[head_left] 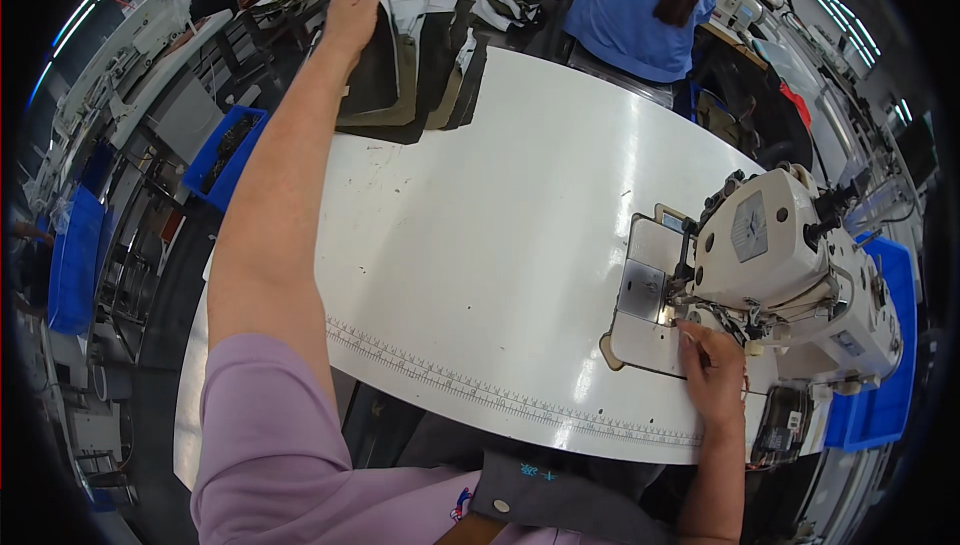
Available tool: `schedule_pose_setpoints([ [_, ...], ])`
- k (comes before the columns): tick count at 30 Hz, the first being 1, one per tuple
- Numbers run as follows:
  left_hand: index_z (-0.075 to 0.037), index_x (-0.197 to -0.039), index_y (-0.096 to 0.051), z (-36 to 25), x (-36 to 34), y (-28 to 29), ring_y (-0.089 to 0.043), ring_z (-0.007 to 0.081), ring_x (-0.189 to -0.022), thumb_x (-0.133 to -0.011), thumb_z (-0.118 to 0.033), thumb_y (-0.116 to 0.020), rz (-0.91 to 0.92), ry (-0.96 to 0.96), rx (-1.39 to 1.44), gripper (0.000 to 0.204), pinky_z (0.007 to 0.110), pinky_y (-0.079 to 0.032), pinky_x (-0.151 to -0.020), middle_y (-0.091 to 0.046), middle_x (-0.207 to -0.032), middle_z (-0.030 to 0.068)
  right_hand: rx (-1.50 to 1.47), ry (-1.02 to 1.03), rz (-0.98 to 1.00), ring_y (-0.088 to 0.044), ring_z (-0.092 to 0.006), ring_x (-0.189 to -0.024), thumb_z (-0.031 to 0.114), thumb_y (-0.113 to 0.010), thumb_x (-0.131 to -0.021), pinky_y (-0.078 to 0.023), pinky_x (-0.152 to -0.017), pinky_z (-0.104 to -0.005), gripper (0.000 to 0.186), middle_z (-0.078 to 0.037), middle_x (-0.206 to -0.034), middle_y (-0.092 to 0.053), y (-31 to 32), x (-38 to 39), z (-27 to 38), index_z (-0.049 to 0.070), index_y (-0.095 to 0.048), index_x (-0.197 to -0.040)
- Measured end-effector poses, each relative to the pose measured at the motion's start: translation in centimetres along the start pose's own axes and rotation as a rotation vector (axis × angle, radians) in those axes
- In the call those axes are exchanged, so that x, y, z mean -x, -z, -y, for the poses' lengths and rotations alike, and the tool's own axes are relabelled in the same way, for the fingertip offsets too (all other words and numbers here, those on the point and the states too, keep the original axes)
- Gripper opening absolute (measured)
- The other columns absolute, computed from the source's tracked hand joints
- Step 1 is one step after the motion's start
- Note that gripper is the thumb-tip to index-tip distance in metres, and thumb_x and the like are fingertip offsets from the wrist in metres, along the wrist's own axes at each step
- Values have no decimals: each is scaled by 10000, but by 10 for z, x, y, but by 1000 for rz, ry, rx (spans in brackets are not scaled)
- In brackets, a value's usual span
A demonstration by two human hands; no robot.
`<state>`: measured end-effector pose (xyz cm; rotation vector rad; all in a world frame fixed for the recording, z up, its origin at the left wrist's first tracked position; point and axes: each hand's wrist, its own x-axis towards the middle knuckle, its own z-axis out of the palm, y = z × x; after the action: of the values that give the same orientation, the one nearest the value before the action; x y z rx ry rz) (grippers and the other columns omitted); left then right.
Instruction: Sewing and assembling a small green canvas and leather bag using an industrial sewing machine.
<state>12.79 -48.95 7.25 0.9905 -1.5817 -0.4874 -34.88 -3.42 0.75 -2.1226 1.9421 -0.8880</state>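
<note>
At eleven o'clock, a dark fabric panel [372, 73] is clamped at its edge by the left hand [354, 23]; a single ply should be separated cleanly. At four o'clock, the right hand [716, 373] is curled beside the sewing machine [765, 235]; fingertip closure cannot be told.

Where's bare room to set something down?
The middle of the white tabletop is bare, bordered by the fabric pieces far left, the sewing machine right and the ruler strip nearest. Crowded: the fabric corner, by the left hand, and the machine, by the right hand.
</note>
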Motion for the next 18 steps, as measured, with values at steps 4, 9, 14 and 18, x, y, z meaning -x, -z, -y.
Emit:
schedule_pose_setpoints([
  [4, -83, -999, -722, -36, 19, 28, -539, 57, -824, -1041, -271, -613, -61, 40, 414, 221, 240, -418, -768, -646, -893, -52, 20, 13, -26, -489, -186, -601, 10, -678, -910, -393, -592, -331, 195, -52, -653, -541, -1, 0, 2, 43, -761, -1082],
  [9, -116, -879, -668, -43, 46, 2, -412, 34, -634, -1050, -274, -610, -41, 107, 403, 240, 238, -315, -578, -506, -723, -94, 177, 255, -38, -545, -236, -565, -18, -721, -826, -388, -584, -371, 220, -29, -638, -565, -1, -1, 3, 84, -744, -1020],
  [14, -122, -741, -532, -33, 68, -33, -380, 41, -627, -1059, -269, -600, 73, 118, 311, 356, 261, -313, -572, -435, -687, -83, 21, 421, 131, -589, -245, -645, 15, -759, -785, -453, -617, -393, 303, -38, -728, -604, -9, -18, 70, 92, -742, -1078],
  [18, -130, -768, -552, -12, 82, -33, -390, 30, -631, -1060, -254, -601, 0, 190, 487, 320, 246, -309, -571, -439, -690, -90, -63, 582, 216, -631, -290, -947, 65, -760, -813, -504, -822, -408, 407, -109, -1067, -656, -47, -68, 132, 60, -680, -1213],
])
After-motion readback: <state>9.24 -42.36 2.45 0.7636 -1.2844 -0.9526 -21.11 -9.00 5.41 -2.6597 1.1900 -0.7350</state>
